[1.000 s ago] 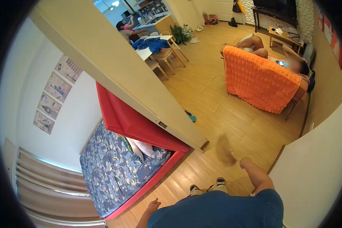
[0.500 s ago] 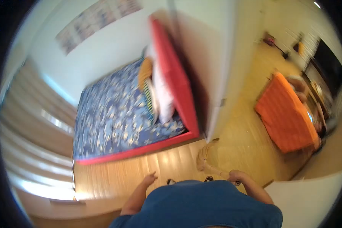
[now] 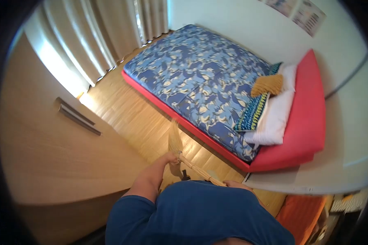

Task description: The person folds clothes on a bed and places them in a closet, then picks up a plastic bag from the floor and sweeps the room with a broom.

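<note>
A straw broom (image 3: 196, 168) lies slantwise across my front, its pale bristles (image 3: 174, 136) fanning out toward the bed. My left hand (image 3: 173, 158) is closed round it where the bristles meet the handle. At the other end of the handle, close against my blue shirt, my right hand (image 3: 236, 185) is closed on it, its fingers partly hidden. Beyond the bristle tips is the red side rail (image 3: 180, 116) of the bed.
The bed has a blue patterned mattress (image 3: 200, 77), pillows (image 3: 274, 122) and a red headboard (image 3: 308, 118). A wooden cabinet (image 3: 61, 159) stands close on my left, with curtains (image 3: 81, 36) behind. An orange cover (image 3: 300, 216) shows at lower right. Wooden floor (image 3: 122, 108) runs along the bed.
I have turned left, so the bed now lies straight ahead and the cabinet is near. My left hand, free before, has taken hold of the broom; its bristles have swung leftward.
</note>
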A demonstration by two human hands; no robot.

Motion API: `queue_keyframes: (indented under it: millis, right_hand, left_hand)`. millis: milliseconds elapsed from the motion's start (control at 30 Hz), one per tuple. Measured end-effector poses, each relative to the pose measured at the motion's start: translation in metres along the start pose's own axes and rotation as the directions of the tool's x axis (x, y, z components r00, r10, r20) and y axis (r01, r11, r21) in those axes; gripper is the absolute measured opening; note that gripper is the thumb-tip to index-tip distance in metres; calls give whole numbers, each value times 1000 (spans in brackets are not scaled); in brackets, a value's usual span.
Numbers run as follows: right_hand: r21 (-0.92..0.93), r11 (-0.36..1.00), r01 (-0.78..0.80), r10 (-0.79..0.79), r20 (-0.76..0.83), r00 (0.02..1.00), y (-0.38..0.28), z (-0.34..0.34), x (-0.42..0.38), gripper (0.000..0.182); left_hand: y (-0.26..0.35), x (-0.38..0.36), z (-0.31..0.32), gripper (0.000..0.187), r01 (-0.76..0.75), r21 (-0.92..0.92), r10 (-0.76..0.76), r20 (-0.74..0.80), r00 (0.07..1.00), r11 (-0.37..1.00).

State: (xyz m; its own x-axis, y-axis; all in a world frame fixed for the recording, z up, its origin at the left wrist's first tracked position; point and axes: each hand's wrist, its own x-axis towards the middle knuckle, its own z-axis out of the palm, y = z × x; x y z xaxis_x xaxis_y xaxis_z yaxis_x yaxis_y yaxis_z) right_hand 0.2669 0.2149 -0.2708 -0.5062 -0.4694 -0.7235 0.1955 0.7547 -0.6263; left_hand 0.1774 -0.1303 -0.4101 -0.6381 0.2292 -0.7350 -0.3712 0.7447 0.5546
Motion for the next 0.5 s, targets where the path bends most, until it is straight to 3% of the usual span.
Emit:
queue_keyframes:
  millis: [33,100,167,233,300,333,367,467,500]
  right_hand:
    - [-54,995,-85,90,96,991,-29,-14,9,42]
    - [-97,991,-88,101,142,985,-51,-34,45,43]
    - [-119,989,-86,107,179,978,-62,-49,91,44]
    - [-309,951,-36,94,176,980,-67,-64,146,45]
    - [-361,932,17,38,146,989,-113,-91,177,46]
    - [-404,912,69,-32,97,995,-141,-109,191,47]
    - [-344,935,83,-44,122,992,-166,-125,209,49]
    - [-451,878,159,-69,210,975,-223,-163,283,50]
    - [-451,857,248,-146,250,957,-247,-175,305,50]
  left_hand:
    - [2,6,-23,55,-37,7,38,-41,998,999]
    - [-21,44,-58,55,-30,-66,10,-292,956,997]
    - [-31,66,-100,48,-98,-62,64,-411,909,993]
    - [-39,81,-153,50,-74,-80,28,-465,885,994]
    - [-54,81,-187,52,-31,-115,-32,-503,864,993]
    - [-60,74,-205,51,-43,-266,-98,-495,864,963]
    - [-68,67,-227,50,-56,-404,-163,-486,859,913]
    - [-109,35,-253,47,-8,-499,-277,-494,824,867]
    - [-157,45,-246,47,0,-461,-277,-533,800,887]
